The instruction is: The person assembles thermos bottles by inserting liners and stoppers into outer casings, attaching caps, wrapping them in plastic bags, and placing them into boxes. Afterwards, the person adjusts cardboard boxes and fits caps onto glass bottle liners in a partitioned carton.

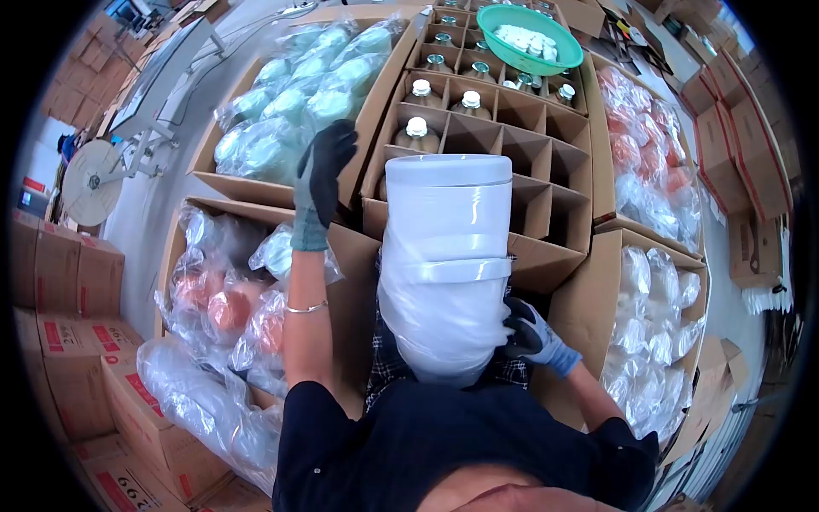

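A tall stack of white plastic tubs [448, 213], its lower part wrapped in clear film, stands upright against my lap. My right hand [533, 333], in a grey and black glove, presses its curled fingers to the stack's lower right side. My left hand [326, 183], gloved the same way, is raised left of the stack with nothing in it. Its fingers are stretched upward and slightly bent, beside a carton of pale green items in clear bags [320, 90]. Behind the stack is a divided carton [546, 226] holding several glass bottles with white caps [416, 130].
A green basin [486, 26] of white caps rests on the bottles at the back. Cartons of bagged orange items [230, 309] and bagged clear items [653, 316] flank me. Closed cartons [81, 337] are piled at left, near a large reel [92, 183].
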